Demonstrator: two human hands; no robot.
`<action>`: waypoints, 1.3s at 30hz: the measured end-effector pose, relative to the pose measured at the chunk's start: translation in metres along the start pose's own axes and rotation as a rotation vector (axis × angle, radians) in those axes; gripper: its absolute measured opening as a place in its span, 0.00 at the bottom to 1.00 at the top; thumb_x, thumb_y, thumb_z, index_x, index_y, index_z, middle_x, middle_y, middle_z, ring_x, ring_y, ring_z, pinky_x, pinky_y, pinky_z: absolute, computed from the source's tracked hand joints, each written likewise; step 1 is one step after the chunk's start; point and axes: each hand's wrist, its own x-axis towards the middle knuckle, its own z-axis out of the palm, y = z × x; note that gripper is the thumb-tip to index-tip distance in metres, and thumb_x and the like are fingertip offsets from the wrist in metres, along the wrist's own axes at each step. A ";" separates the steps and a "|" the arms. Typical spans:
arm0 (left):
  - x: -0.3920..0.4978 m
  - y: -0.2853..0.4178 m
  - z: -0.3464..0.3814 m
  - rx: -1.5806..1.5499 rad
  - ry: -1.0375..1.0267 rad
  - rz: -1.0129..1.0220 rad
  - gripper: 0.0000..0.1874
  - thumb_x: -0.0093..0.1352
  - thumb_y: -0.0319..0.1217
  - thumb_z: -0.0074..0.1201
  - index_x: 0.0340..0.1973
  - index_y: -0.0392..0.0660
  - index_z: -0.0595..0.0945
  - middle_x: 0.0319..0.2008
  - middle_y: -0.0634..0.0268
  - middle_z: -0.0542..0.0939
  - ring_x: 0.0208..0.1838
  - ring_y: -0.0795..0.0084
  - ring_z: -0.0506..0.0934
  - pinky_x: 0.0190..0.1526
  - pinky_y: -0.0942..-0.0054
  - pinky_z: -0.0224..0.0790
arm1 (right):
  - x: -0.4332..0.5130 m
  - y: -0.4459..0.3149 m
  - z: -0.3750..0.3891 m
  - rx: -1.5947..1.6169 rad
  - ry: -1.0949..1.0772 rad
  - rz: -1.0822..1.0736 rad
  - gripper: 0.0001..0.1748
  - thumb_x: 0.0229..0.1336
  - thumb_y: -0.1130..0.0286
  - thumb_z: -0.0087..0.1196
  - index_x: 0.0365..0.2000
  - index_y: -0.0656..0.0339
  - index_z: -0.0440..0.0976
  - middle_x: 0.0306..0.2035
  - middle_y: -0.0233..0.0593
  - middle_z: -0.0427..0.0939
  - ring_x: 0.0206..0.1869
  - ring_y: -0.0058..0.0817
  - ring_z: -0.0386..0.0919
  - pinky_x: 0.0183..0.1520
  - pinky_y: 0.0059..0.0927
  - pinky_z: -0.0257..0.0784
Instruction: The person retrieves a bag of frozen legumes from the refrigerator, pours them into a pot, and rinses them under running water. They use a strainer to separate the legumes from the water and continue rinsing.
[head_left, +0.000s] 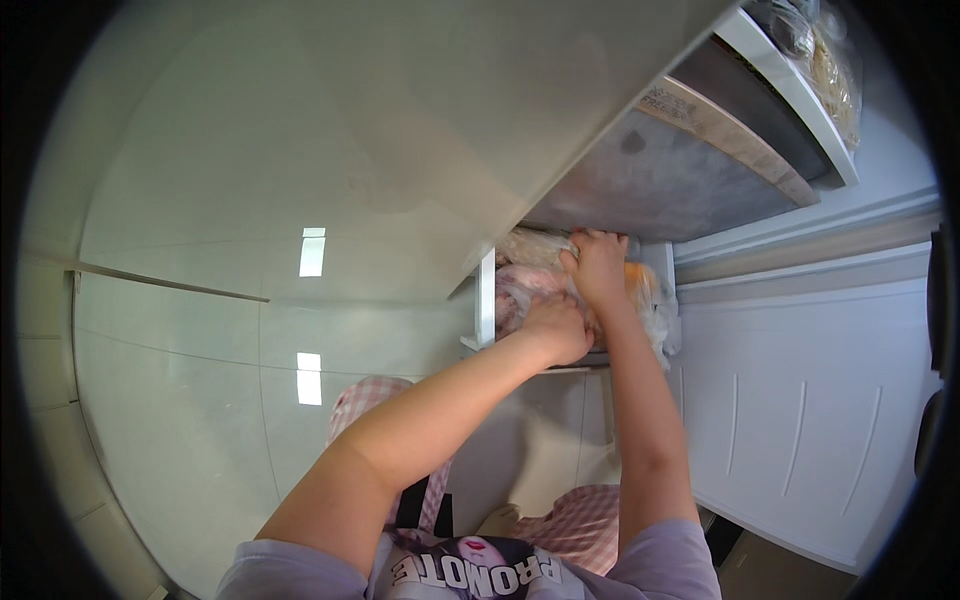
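A pulled-out freezer drawer (486, 300) is packed with clear plastic bags of food. My left hand (559, 328) has its fingers curled into a plastic bag (525, 279) of pinkish food, probably meat, at the drawer's left. Farther in, my right hand (598, 262) bends over the bags beside a pale bag (531, 246); its fingertips are partly hidden, so its grip is unclear. Something orange in clear plastic (641, 283) lies just right of my right wrist.
Above the open drawer is a frosted drawer front (667, 172). A higher white-edged drawer (795, 90) holds bagged food (832, 82). The white freezer door (780, 405) stands open at right, a large glossy panel (375, 135) at upper left. Tiled floor (547, 442) lies below.
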 end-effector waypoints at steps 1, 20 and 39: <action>0.002 0.001 0.001 0.021 0.011 0.014 0.23 0.67 0.43 0.43 0.48 0.37 0.77 0.54 0.53 0.72 0.61 0.59 0.67 0.60 0.50 0.55 | 0.002 0.004 0.004 0.041 -0.033 0.037 0.15 0.42 0.63 0.59 0.32 0.59 0.79 0.34 0.44 0.79 0.42 0.43 0.74 0.51 0.42 0.62; -0.029 0.017 -0.001 0.126 0.084 0.097 0.23 0.69 0.43 0.44 0.50 0.37 0.75 0.51 0.49 0.73 0.56 0.53 0.68 0.61 0.58 0.54 | -0.053 -0.023 -0.069 0.270 -0.043 -0.291 0.14 0.36 0.76 0.59 0.30 0.65 0.74 0.38 0.39 0.77 0.44 0.38 0.75 0.46 0.35 0.71; -0.043 0.024 -0.005 0.358 -0.037 0.045 0.28 0.66 0.44 0.50 0.53 0.33 0.70 0.52 0.46 0.71 0.57 0.55 0.69 0.59 0.57 0.58 | -0.006 -0.004 -0.015 0.111 -0.074 0.272 0.39 0.40 0.62 0.65 0.54 0.63 0.64 0.54 0.55 0.67 0.48 0.46 0.74 0.45 0.43 0.71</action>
